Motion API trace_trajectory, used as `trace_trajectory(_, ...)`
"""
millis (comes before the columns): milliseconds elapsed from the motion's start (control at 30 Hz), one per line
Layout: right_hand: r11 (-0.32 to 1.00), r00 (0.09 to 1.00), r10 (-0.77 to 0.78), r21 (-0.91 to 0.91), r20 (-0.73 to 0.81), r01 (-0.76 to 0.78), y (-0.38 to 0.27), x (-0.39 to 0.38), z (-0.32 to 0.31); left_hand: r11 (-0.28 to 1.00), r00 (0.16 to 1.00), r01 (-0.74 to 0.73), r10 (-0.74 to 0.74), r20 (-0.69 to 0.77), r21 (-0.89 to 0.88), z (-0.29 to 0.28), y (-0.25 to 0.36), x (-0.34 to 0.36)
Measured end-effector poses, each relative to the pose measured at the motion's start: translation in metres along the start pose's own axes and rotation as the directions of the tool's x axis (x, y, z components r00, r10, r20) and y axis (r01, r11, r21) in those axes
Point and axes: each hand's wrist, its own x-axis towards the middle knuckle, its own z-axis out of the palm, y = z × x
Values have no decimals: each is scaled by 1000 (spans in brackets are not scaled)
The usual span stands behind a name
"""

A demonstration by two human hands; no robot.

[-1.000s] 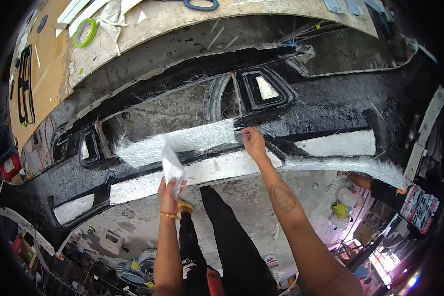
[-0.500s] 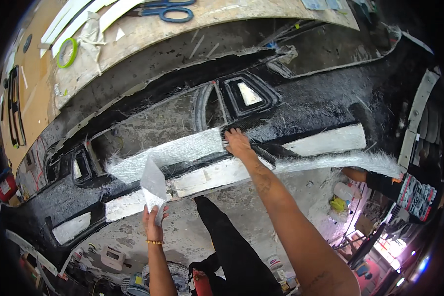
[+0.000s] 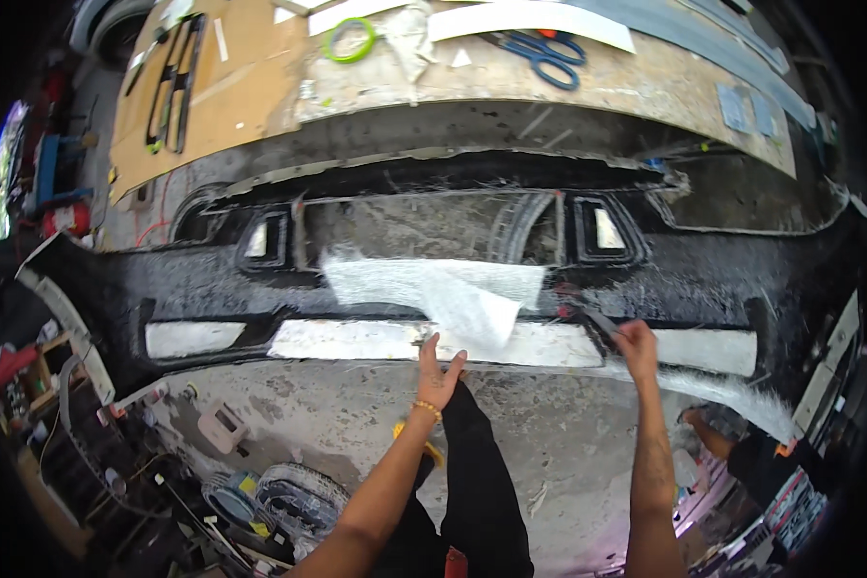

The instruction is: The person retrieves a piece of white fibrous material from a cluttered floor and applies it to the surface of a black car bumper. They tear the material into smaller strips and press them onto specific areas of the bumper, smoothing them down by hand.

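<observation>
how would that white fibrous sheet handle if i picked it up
The white fibrous sheet is probably floppy, since part of it folds over and hangs down. It looks thin, so likely light for its size. Its frayed left edge suggests strands could pull loose.

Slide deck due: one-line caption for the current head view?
Left hand open near white fibre mat on a black panel; right hand holds a blurred object.

Mid-frame, the black panel [image 3: 708, 270] before you bears a white fibre sheet [image 3: 385, 279]. Across the top of the frame, your wooden table [image 3: 645, 101] carries a green tape roll [image 3: 342, 59], a pale crumpled cloth [image 3: 413, 40] and blue-handled scissors [image 3: 538, 51].
</observation>
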Motion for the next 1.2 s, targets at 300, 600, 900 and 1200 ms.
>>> trace_trajectory(300,969,931,188,212,-313,-125,-67,-182,-7,807,782,414,-78,619,-421,-41,13,-49)
trace_trajectory(600,769,897,51,556,439,-316,-168,-232,232,417,763,616,-103,638,-669,-106,17,-50)
trace_trajectory(900,750,878,-423,-458,223,477,-229,18,353,964,954,210,-166,250,-163,-270,-148,8)
trace_trajectory(1200,655,726,-135,-489,674,576,-236,79,383,920,933,350,-324,159,-178,-355,-223,-22)
